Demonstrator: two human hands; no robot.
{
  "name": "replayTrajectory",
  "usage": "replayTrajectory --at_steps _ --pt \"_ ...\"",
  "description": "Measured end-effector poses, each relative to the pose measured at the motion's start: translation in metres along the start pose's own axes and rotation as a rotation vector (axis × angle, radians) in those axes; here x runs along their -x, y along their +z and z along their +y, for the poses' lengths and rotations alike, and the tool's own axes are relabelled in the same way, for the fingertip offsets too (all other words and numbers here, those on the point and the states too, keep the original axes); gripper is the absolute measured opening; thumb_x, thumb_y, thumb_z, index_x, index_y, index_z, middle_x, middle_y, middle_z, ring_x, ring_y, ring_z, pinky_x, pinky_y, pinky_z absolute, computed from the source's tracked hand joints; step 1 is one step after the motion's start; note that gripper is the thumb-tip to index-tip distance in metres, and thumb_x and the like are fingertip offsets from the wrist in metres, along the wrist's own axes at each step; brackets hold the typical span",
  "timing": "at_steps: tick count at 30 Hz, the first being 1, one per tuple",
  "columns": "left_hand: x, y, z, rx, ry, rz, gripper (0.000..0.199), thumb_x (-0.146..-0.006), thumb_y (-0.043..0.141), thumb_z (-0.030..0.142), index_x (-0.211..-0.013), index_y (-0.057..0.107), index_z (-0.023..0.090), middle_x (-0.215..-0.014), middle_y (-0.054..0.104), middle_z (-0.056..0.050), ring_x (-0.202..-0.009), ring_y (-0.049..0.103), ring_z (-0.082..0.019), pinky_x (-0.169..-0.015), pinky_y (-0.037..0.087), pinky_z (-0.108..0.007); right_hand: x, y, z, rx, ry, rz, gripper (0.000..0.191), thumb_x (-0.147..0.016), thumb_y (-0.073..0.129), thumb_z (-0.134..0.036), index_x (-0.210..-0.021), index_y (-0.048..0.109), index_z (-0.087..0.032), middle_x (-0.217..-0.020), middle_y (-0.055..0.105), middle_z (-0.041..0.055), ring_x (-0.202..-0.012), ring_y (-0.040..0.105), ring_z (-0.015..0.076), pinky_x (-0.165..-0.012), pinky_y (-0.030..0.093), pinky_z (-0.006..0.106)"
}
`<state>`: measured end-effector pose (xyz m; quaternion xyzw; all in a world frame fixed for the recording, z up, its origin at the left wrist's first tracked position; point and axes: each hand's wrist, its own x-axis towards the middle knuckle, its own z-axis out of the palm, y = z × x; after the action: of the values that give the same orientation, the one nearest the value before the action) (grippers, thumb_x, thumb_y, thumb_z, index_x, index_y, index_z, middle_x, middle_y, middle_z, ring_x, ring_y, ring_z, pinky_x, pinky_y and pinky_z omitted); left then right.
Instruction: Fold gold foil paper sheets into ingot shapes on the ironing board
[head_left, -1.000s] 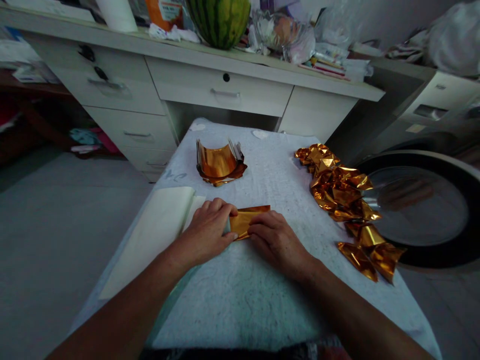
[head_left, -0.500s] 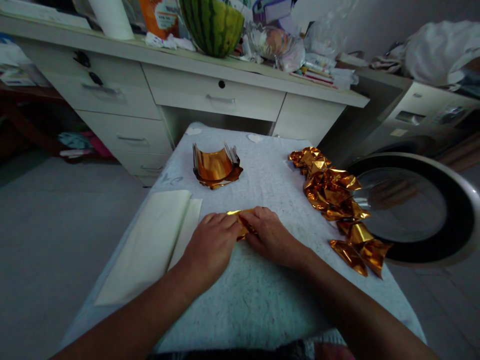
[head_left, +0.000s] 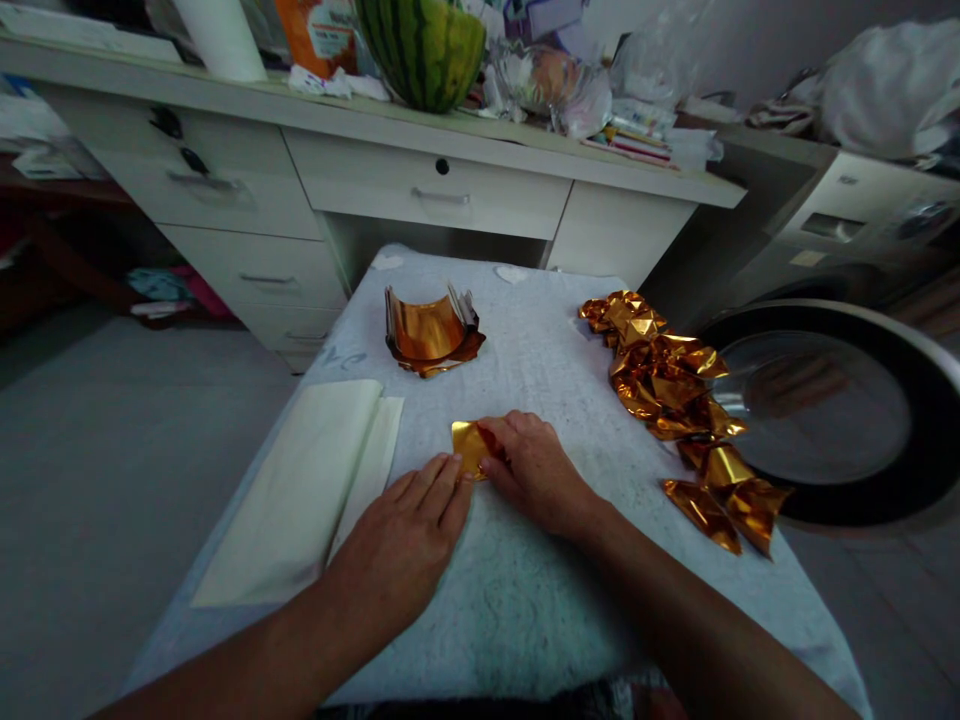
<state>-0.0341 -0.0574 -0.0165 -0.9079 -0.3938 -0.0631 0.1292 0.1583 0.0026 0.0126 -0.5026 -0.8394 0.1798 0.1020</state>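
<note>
A small piece of shiny gold foil paper (head_left: 469, 447) lies on the cloth-covered table in front of me, its right part folded or curled under my fingers. My right hand (head_left: 536, 465) grips that right part between thumb and fingers. My left hand (head_left: 416, 525) rests flat, fingers stretched out, with the fingertips at the foil's lower left corner. Beyond my hands stands a curved stack of gold foil sheets (head_left: 429, 332). Folded gold foil pieces (head_left: 667, 385) lie in a long heap on the right side of the table.
Folded cream paper sheets (head_left: 300, 490) lie left of my hands on the pale tablecloth (head_left: 525, 610). Across the back runs a white drawer desk (head_left: 427, 190) with a cut watermelon (head_left: 424, 50) on top. An open washing machine door (head_left: 825, 410) reaches the table's right edge.
My left hand has slid back toward me and left, uncovering the foil's left part. My right hand stays on the foil, nearly in place.
</note>
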Motion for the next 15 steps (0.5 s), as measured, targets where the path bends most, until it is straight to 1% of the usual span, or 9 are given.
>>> replayTrajectory --at_steps 3,6,10,12,15 --pt "0.002 0.001 -0.005 0.016 0.032 0.054 0.043 -0.086 0.043 0.002 -0.124 0.061 0.006 -0.127 0.064 -0.022 -0.116 0.063 -0.034 -0.091 0.056 -0.047 0.000 0.003 -0.003 0.030 0.028 0.027 0.038 -0.091 0.057 -0.032 -0.126 0.056 -0.017 -0.109 0.060 0.0101 -0.097 0.051 0.0234 -0.087 0.038 0.038" --pt "0.003 0.002 -0.006 0.046 0.047 0.142 0.036 -0.087 0.044 0.003 -0.117 0.065 0.005 -0.120 0.067 -0.022 -0.111 0.065 -0.033 -0.089 0.057 -0.046 0.000 0.007 -0.008 0.063 0.053 0.067 0.043 -0.089 0.059 -0.041 -0.124 0.056 -0.017 -0.108 0.060 0.0102 -0.098 0.051 0.0258 -0.086 0.038 0.040" --pt "0.004 0.003 -0.005 0.053 0.037 0.221 0.035 -0.087 0.041 0.001 -0.111 0.067 0.004 -0.114 0.070 -0.021 -0.105 0.067 -0.031 -0.085 0.058 -0.043 0.000 0.011 -0.012 0.093 0.073 0.108 0.050 -0.085 0.060 -0.052 -0.123 0.057 -0.020 -0.107 0.059 0.0106 -0.100 0.050 0.0279 -0.086 0.038 0.042" --pt "0.004 0.003 -0.004 0.052 0.039 0.223 0.037 -0.087 0.040 0.000 -0.111 0.067 0.004 -0.114 0.070 -0.021 -0.105 0.067 -0.031 -0.085 0.058 -0.043 0.001 0.011 -0.011 0.098 0.082 0.109 0.050 -0.085 0.060 -0.053 -0.123 0.057 -0.021 -0.108 0.059 0.0106 -0.102 0.050 0.0284 -0.086 0.038 0.042" --pt "0.004 -0.001 -0.003 0.042 0.054 0.139 0.040 -0.083 0.039 -0.002 -0.112 0.067 0.004 -0.118 0.069 -0.021 -0.109 0.066 -0.031 -0.086 0.057 -0.043 0.002 0.009 -0.007 0.080 0.080 0.082 0.050 -0.085 0.063 -0.050 -0.126 0.056 -0.022 -0.110 0.058 0.0109 -0.102 0.050 0.0284 -0.087 0.038 0.043"
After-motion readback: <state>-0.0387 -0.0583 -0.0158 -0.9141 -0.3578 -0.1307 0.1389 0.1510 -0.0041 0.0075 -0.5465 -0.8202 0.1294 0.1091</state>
